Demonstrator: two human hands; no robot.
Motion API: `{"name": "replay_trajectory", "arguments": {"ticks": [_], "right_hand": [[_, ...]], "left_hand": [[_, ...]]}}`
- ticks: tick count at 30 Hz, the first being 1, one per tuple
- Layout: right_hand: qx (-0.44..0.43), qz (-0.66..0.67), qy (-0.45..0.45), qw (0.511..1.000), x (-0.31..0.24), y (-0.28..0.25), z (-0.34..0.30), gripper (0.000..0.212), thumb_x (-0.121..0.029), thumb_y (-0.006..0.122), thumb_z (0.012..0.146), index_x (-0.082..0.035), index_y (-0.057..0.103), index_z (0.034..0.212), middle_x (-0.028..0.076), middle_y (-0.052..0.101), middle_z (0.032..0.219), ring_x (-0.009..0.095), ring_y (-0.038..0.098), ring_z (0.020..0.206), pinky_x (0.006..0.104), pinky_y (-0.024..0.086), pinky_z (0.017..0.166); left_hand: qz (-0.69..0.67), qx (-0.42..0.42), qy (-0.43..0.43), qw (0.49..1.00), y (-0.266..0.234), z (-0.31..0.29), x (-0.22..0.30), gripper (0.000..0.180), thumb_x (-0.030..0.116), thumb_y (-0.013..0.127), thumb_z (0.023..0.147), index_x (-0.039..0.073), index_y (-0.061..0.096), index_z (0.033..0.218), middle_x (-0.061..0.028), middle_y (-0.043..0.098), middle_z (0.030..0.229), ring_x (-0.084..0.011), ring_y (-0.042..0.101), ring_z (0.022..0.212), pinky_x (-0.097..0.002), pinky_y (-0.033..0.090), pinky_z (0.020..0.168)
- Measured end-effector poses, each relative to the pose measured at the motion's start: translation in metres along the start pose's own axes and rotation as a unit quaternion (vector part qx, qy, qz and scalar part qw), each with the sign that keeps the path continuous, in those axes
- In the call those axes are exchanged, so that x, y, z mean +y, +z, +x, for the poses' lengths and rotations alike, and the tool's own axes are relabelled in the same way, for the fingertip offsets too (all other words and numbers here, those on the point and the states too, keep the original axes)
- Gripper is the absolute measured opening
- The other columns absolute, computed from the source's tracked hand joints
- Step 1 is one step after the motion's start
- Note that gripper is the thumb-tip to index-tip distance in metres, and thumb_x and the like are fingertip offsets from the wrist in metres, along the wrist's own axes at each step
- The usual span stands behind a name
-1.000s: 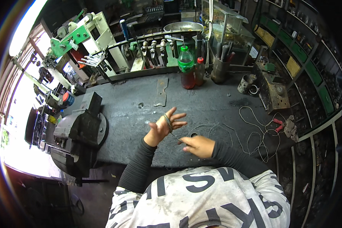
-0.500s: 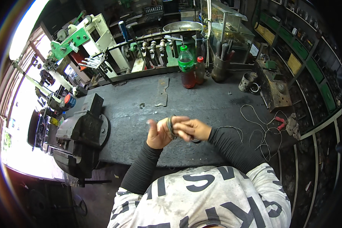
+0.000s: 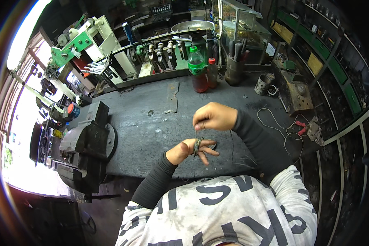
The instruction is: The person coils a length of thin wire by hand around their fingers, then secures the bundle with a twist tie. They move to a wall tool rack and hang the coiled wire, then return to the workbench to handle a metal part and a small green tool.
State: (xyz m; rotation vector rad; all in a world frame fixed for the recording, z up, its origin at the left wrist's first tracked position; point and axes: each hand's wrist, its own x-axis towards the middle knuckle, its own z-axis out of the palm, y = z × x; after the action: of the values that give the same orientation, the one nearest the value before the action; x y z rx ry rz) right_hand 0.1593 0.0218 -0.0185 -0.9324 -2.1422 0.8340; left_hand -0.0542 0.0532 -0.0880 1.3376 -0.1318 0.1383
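Observation:
Several turns of thin dark cord (image 3: 197,146) are wrapped around the fingers of my left hand (image 3: 182,152). That hand is low over the near part of the workbench (image 3: 139,139), its fingers stretched out and apart. Just above it, my right hand (image 3: 215,117) pinches a strand of the cord, which runs down to the wrapped turns. Below my right wrist a dark length of the cord trails over the bench top.
A large bench vise (image 3: 84,143) stands at left. Toward the back are a flat metal strip (image 3: 172,98), a green-capped bottle (image 3: 198,71), a red-capped bottle (image 3: 212,74) and a tool holder (image 3: 234,71). Pale cord (image 3: 270,117) and red-handled pieces (image 3: 301,128) lie right.
My right hand has moved away from the left palm and up, drawing a strand with it. My left hand has shifted right and its fingers have spread. Loose cord at right has moved.

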Motion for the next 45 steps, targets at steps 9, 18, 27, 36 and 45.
{"name": "replay_trajectory", "arguments": {"ticks": [9, 18, 27, 36, 45], "right_hand": [[0.047, 0.126, 0.199, 0.971, 0.023, 0.104, -0.055, 0.021, -0.019, 0.053, 0.094, -0.006, 0.060, 0.108, 0.005, 0.065, 0.084, 0.018, 0.062, 0.076, 0.0314, 0.048, 0.069], [0.087, 0.142, 0.059, 0.984, 0.039, 0.021, -0.017, 0.014, -0.015, 0.062, 0.089, -0.002, 0.066, 0.089, 0.002, 0.065, 0.079, 0.010, 0.057, 0.073, 0.0280, 0.047, 0.064], [0.099, -0.018, 0.118, 0.988, 0.017, 0.111, -0.069, 0.016, -0.016, 0.053, 0.092, -0.007, 0.061, 0.103, 0.010, 0.067, 0.082, 0.027, 0.066, 0.072, 0.0373, 0.050, 0.063], [0.146, 0.023, 0.070, 0.987, 0.032, 0.001, -0.044, 0.014, -0.015, 0.061, 0.087, -0.004, 0.065, 0.096, 0.007, 0.067, 0.084, 0.018, 0.063, 0.077, 0.0300, 0.049, 0.069], [0.059, 0.126, 0.124, 0.982, -0.001, 0.108, -0.075, 0.020, -0.022, 0.054, 0.093, -0.008, 0.061, 0.105, 0.010, 0.067, 0.092, 0.023, 0.064, 0.088, 0.0342, 0.049, 0.078]], "left_hand": [[0.230, 0.253, 0.082, 0.936, -0.035, 0.001, 0.029, 0.112, 0.085, 0.026, 0.075, -0.005, 0.027, 0.141, -0.0258, 0.047, 0.132, -0.0336, 0.052, 0.117, -0.0435, 0.041, 0.098], [-0.015, -0.096, -0.011, 0.995, -0.007, 0.010, 0.023, 0.137, 0.098, 0.019, 0.056, -0.011, 0.027, 0.138, -0.0304, 0.052, 0.124, -0.0384, 0.052, 0.118, -0.0479, 0.036, 0.103], [0.222, 0.270, 0.065, 0.934, -0.020, 0.025, 0.037, 0.109, 0.081, 0.031, 0.078, -0.008, 0.024, 0.141, -0.0268, 0.043, 0.136, -0.0329, 0.037, 0.132, -0.0453, 0.026, 0.110], [-0.033, -0.018, 0.027, 0.999, -0.004, 0.028, 0.022, 0.128, 0.094, 0.013, 0.063, -0.014, 0.043, 0.126, -0.0318, 0.059, 0.110, -0.0378, 0.061, 0.104, -0.0441, 0.046, 0.094], [0.408, 0.227, 0.043, 0.883, -0.012, 0.034, 0.047, 0.097, 0.072, 0.043, 0.081, -0.009, 0.034, 0.135, -0.0270, 0.051, 0.128, -0.0353, 0.051, 0.119, -0.0412, 0.039, 0.101]]}}
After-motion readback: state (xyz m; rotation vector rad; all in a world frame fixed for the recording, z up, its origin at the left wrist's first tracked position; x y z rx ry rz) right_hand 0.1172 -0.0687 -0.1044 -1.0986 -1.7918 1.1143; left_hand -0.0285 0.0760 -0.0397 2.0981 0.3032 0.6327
